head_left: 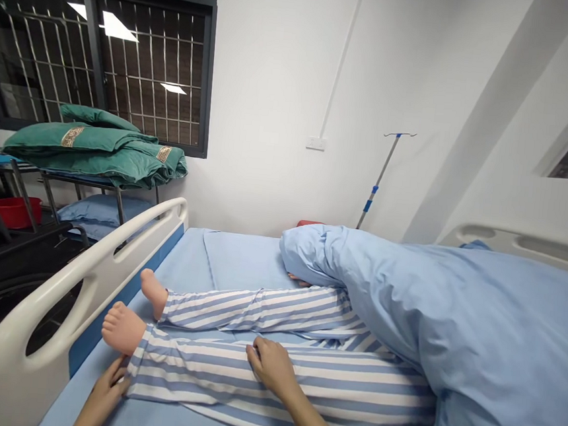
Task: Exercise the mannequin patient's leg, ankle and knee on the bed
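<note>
A manikin in blue-and-white striped trousers (230, 371) lies on the bed with both legs stretched out and bare feet (123, 328) towards the footboard. At the nearer ankle, my left hand (105, 393) has its fingers closed around the trouser cuff, with some fingertips hidden. My right hand (273, 368) lies on top of the same leg near the knee, palm down, fingers slightly bent and apart from the thumb. A light blue quilt (435, 306) is folded back over the upper body. Part of a manikin hand (298, 280) shows under its edge.
The cream footboard (28, 343) rises at the left, and the headboard (525, 242) is at the right. An IV pole (379, 178) stands by the wall. Green quilts (95, 147) lie on a rack, near a red basin (14, 212) and a dark wheelchair (15, 269).
</note>
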